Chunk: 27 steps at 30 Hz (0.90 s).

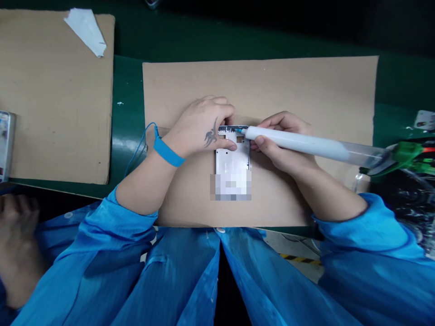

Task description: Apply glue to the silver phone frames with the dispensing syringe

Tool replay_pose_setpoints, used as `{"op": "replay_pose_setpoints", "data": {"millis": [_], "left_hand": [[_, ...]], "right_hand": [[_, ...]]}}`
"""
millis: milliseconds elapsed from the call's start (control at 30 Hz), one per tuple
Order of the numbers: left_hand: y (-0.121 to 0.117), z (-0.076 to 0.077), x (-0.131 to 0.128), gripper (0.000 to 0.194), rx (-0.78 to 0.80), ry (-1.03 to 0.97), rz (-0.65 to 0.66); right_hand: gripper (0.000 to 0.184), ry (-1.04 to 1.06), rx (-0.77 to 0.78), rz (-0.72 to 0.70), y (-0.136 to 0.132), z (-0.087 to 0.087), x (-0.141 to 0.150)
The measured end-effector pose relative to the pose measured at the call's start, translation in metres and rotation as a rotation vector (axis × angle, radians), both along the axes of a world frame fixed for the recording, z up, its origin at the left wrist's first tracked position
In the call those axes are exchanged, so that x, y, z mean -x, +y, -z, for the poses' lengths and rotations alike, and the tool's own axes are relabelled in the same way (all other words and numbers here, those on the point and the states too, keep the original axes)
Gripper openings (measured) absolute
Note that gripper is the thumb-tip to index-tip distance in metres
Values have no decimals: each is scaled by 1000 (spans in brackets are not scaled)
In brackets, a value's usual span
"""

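Note:
A light metal phone frame point(233, 160) lies upright in the picture on the cardboard sheet, its lower end blurred by pixels. My left hand point(210, 122) is closed on its upper left edge, thumb across the face and fingers curled behind the top. In my right hand point(282, 140) is a dispensing syringe point(306, 142) filled with white material, slanting up from right to left. Its blue needle tip point(239, 130) is at the frame's dark top strip; whether it touches I cannot tell. My right fingers also sit close to the frame's right edge.
Brown cardboard point(265, 86) covers the green table point(238, 40). Another cardboard sheet point(57, 104) at left bears a white paper scrap point(86, 31) and a phone part point(6, 145). A blue wrist-strap cord point(139, 142) trails from my left wrist. Another person's hand point(20, 235) shows lower left.

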State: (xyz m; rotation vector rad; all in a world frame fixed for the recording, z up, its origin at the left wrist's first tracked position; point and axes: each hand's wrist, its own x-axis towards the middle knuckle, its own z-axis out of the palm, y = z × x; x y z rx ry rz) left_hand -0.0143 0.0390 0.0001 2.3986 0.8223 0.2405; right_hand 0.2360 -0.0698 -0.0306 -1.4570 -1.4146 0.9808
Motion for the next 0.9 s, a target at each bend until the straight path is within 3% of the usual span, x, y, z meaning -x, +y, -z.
{"op": "replay_pose_setpoints", "data": {"millis": [733, 900], "left_hand": [[0, -2, -1, 45, -4, 11, 15], [-1, -2, -2, 52, 3, 9, 13]], "right_hand": [[57, -20, -21, -5, -1, -3, 8], [62, -7, -24, 1, 0, -6, 10]]}}
